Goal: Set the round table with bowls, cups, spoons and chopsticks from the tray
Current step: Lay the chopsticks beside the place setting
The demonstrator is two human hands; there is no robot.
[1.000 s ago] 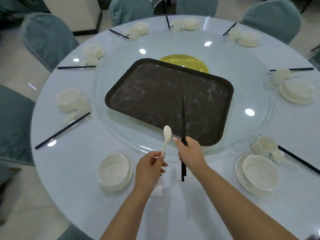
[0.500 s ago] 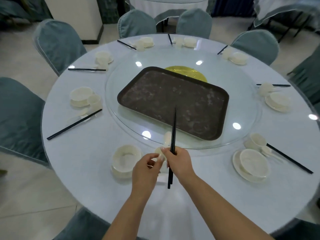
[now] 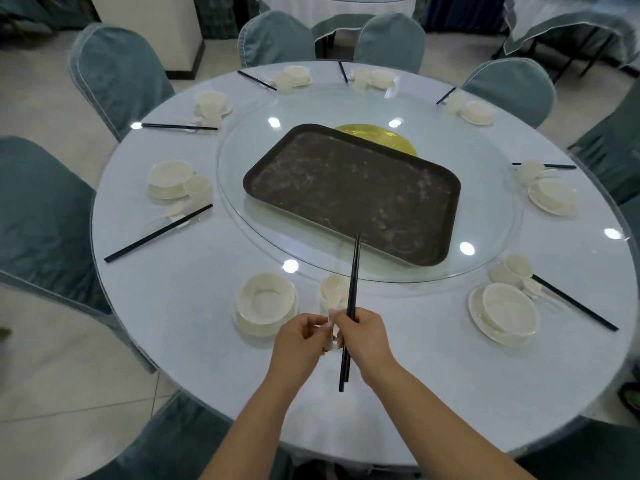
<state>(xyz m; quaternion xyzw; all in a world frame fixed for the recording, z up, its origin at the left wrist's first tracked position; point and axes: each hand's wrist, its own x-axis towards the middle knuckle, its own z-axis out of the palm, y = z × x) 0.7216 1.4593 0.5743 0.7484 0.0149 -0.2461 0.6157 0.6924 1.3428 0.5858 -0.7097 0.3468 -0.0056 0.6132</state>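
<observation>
While the right hand (image 3: 363,336) grips a pair of black chopsticks (image 3: 350,308) and the left hand (image 3: 303,341) pinches the white spoon (image 3: 330,293) by its handle above the near place, risk lies in crowding — hands touching, either item may slip or knock the cup, which is hidden behind them. The near bowl (image 3: 266,303) sits just left of the spoon. The tray (image 3: 353,192) on the glass turntable (image 3: 485,233) holds nothing. Count: eight bowls visible, seven chopstick pairs laid on the round table (image 3: 180,306), one in hand; farther cups and spoons too small to count.
</observation>
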